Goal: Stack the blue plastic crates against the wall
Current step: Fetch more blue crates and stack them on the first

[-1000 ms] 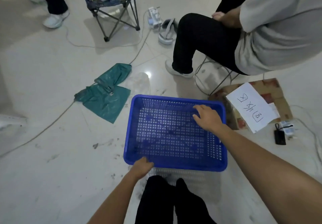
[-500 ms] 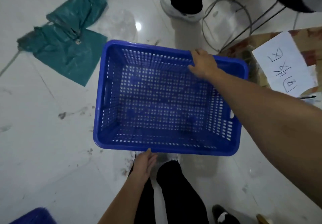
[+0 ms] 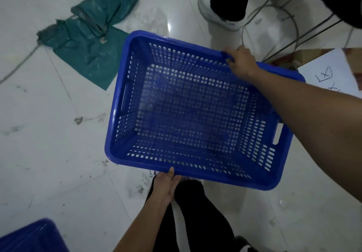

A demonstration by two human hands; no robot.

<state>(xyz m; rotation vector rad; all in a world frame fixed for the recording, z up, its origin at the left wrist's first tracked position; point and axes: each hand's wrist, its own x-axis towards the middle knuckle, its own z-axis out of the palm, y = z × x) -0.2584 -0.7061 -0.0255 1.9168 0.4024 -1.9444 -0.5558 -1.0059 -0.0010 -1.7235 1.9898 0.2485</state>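
An empty blue perforated plastic crate (image 3: 125, 102) fills the middle of the head view, tilted a little and held above the white tiled floor. My right hand (image 3: 240, 61) grips its far rim, fingers curled over the edge. My left hand (image 3: 166, 183) holds the near rim from below, thumb on the edge. The corner of a second blue crate (image 3: 33, 236) shows at the bottom left of the floor. No wall is in view.
A crumpled green bag (image 3: 88, 42) and a cable (image 3: 17, 65) lie on the floor at the upper left. A seated person's leg and white shoe (image 3: 219, 10) and metal chair legs (image 3: 290, 32) are just beyond the crate. Cardboard with white paper (image 3: 333, 71) lies at right.
The crate has come up off the floor and closer to me, tilting clockwise. My view has dropped toward the floor, and a second crate's corner has come into sight at the bottom left.
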